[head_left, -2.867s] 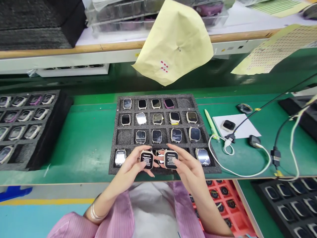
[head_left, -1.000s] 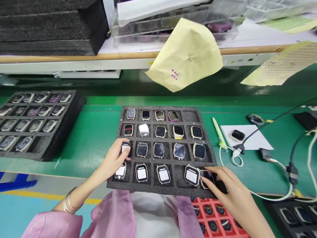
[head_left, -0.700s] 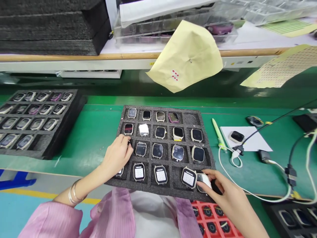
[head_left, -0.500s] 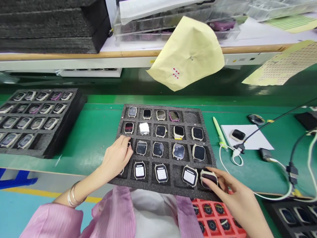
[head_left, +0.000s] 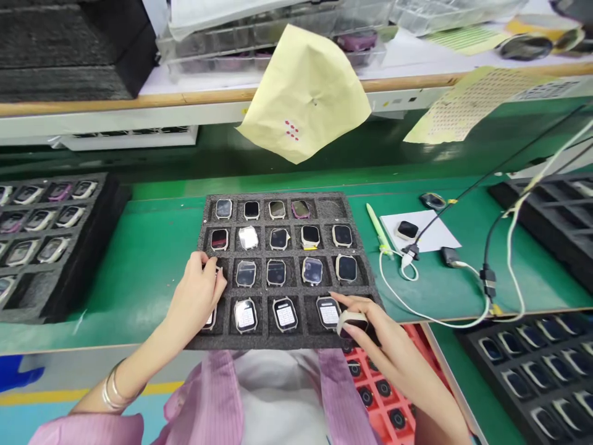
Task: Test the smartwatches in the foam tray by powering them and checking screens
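Note:
In front of me lies a black foam tray [head_left: 296,342] with rows of smartwatches without straps. My right hand [head_left: 377,327] pinches a pale-framed smartwatch [head_left: 353,321] between thumb and fingers, tilted over the tray's near right corner. Beside it, a smartwatch [head_left: 328,313] with a lit white screen rests in its cell; other near-row watches are lit too. At the tray's left edge my left hand [head_left: 199,290] has its fingers closed on a smartwatch [head_left: 218,269] in the third row, of which only a sliver shows. The far right cell [head_left: 330,210] holds no watch.
Foam trays of watches stand at left [head_left: 65,272] and lower right [head_left: 523,371]. A red tray [head_left: 370,377] sits below my right hand. A green pen [head_left: 377,225], white paper [head_left: 430,222] with a watch, and cables [head_left: 486,281] lie at right. Yellow paper [head_left: 310,93] hangs from the shelf.
My right hand has raised and tilted the smartwatch from the near right corner cell. My left hand stays at the tray's left edge, its fingers more bent. The view has shifted right.

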{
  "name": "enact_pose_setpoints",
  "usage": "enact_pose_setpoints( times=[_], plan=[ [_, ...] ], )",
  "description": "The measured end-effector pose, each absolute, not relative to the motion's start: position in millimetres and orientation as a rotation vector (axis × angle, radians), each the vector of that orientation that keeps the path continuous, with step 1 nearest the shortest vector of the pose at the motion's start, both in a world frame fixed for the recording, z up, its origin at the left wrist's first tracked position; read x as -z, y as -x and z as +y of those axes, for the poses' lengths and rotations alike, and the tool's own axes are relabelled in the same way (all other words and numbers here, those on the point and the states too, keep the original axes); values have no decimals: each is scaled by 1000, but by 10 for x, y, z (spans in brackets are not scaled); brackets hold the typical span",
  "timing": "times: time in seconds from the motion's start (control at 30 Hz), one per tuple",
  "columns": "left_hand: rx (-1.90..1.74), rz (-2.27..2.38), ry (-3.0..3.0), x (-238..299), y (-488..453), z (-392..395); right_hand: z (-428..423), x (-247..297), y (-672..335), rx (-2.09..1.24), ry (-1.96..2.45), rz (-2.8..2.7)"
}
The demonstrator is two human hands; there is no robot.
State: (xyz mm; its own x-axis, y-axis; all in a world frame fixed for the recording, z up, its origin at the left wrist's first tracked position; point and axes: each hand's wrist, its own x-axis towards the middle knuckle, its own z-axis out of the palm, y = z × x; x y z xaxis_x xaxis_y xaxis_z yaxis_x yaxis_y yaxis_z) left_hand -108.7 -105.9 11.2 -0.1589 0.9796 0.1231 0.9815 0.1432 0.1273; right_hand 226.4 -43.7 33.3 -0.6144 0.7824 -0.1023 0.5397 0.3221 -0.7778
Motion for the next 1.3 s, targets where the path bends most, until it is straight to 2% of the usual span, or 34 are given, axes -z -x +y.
enact_pose_setpoints(
  times=[0.13,0.37,0.5,0.63,0.77,0.97,1.07,1.23,1.3],
  plan=[
    [379,-2356,2044,-99,1175,-1040,-444,-300,-2238,-1242,1225,-2153],
    [380,-2233,2025,-212,1222,-1047,-348,-285,-2335,-1380,1349,-1244],
    [194,-2147,2265,-302,967,-894,-298,-317,-2280,-1457,1375,-1146],
    [-105,-2131,2207,-281,710,-739,-295,-374,-2169,-1684,1173,-1165],
    [-92,-2141,2284,-216,689,-720,-284,-373,-2096,-1767,1049,-1142],
    [593,-2518,2422,-179,855,-732,-204,-334,-1963,-1771,1013,-1145],
    [995,-2565,2519,-252,880,-696,-171,-337,-1938,-1794,976,-1192],
    [2139,-2826,2479,-465,806,-585,-143,-360,-1901,-1758,976,-1296],
    [2454,-2909,2288,-532,735,-544,-136,-367,-1853,-1818,924,-1239]
  ],
)
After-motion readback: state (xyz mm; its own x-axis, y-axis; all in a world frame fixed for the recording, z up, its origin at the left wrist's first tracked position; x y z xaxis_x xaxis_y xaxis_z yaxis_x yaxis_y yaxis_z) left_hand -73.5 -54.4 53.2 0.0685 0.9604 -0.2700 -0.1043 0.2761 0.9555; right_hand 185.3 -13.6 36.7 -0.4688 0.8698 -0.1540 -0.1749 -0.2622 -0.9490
